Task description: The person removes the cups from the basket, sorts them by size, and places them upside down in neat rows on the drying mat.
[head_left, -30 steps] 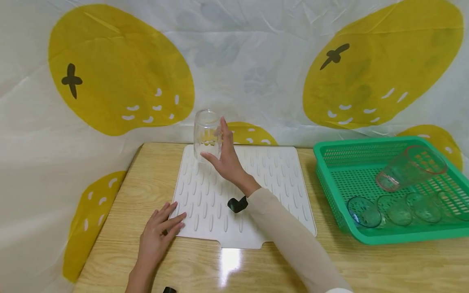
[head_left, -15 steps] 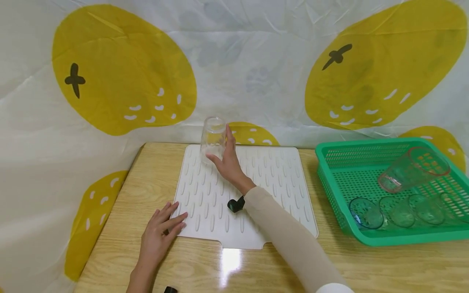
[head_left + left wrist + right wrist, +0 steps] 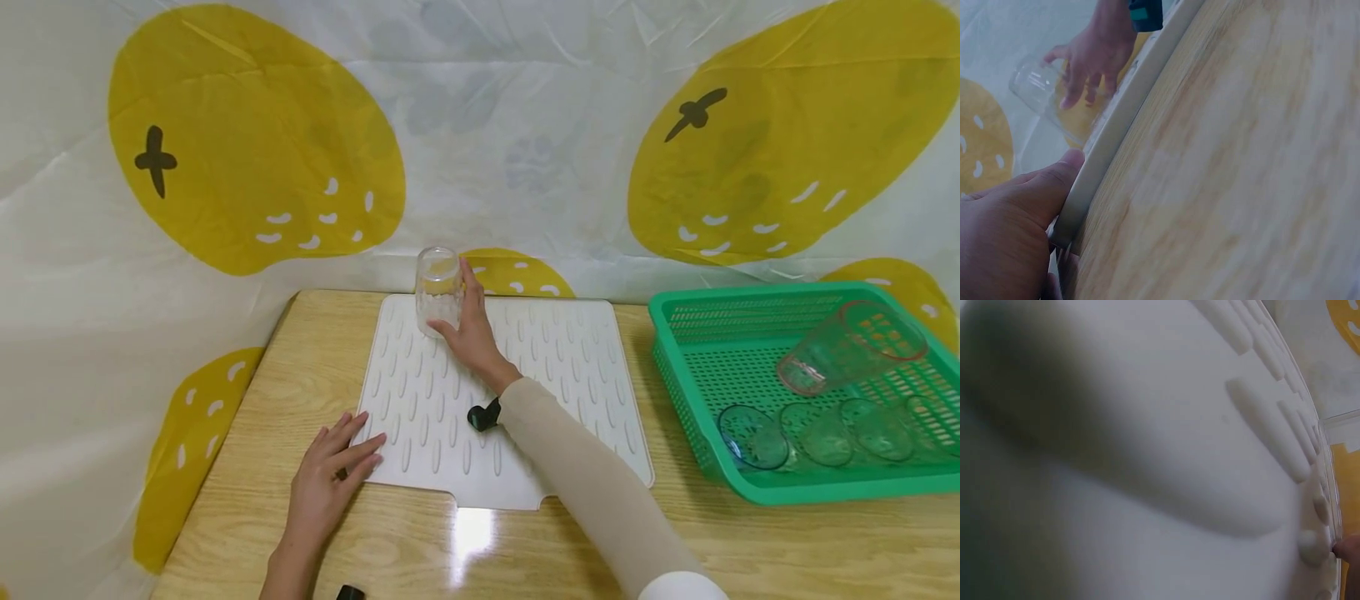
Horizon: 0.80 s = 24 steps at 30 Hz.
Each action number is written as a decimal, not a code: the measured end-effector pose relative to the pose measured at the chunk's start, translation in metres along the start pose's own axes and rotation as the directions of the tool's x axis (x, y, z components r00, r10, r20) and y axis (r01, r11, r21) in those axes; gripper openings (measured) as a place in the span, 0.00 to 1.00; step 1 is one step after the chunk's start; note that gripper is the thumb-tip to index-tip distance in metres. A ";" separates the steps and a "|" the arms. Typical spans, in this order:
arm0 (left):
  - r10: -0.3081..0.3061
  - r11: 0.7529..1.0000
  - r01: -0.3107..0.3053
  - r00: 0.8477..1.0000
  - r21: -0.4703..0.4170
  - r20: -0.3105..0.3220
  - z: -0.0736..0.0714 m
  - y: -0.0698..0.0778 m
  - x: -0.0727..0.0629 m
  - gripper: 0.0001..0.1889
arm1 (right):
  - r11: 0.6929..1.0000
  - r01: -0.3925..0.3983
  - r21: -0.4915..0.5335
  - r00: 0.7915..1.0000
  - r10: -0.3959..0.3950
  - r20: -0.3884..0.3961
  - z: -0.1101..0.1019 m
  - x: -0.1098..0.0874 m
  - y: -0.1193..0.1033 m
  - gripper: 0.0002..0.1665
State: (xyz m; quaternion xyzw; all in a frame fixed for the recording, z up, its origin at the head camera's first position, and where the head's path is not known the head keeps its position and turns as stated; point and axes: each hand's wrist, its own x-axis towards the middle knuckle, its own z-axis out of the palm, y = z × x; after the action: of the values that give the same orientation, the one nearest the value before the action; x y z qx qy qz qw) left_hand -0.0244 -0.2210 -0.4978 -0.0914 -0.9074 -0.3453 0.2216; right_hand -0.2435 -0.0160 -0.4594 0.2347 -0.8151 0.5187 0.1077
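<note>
Clear glass (image 3: 435, 287), right hand (image 3: 472, 337) gripping it, thumb spread

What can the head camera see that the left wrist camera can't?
Only the head camera sees the green basket and glasses inside it. Only the left wrist camera sees the teal patch on the dark wrist gadget. Both show the right hand holding a clear glass, the left hand touching the white mat, the table and the patterned cloth.

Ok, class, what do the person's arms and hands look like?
The left hand and right hand are bare. A beige sleeve, with white at the picture's bottom edge, reaches the right wrist, where a small black device sits. No sleeve shows on the left forearm.
</note>
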 end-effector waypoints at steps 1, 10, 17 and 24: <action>-0.003 1.000 0.003 1.000 0.000 0.004 0.000 0.000 0.000 0.16 | 1.000 -0.001 -0.003 1.000 0.001 0.000 0.001 0.000 0.001 0.65; -0.011 1.000 0.010 1.000 0.003 0.010 -0.001 0.002 0.000 0.15 | 1.000 -0.029 0.006 1.000 0.029 0.008 0.005 0.004 0.002 0.64; 0.008 1.000 -0.008 1.000 0.005 0.001 0.000 0.002 0.000 0.15 | 1.000 -0.017 -0.022 1.000 0.018 0.019 0.006 0.004 0.002 0.63; 0.000 1.000 0.000 1.000 0.007 0.005 0.000 0.002 0.000 0.15 | 0.998 -0.021 -0.056 0.999 0.023 0.029 0.007 0.005 0.001 0.63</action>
State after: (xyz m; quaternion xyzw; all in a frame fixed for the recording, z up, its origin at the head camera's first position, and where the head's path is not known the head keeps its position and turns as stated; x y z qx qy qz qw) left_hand -0.0237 -0.2194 -0.4961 -0.0915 -0.9091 -0.3419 0.2198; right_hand -0.2480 -0.0227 -0.4613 0.2303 -0.8332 0.4934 0.0962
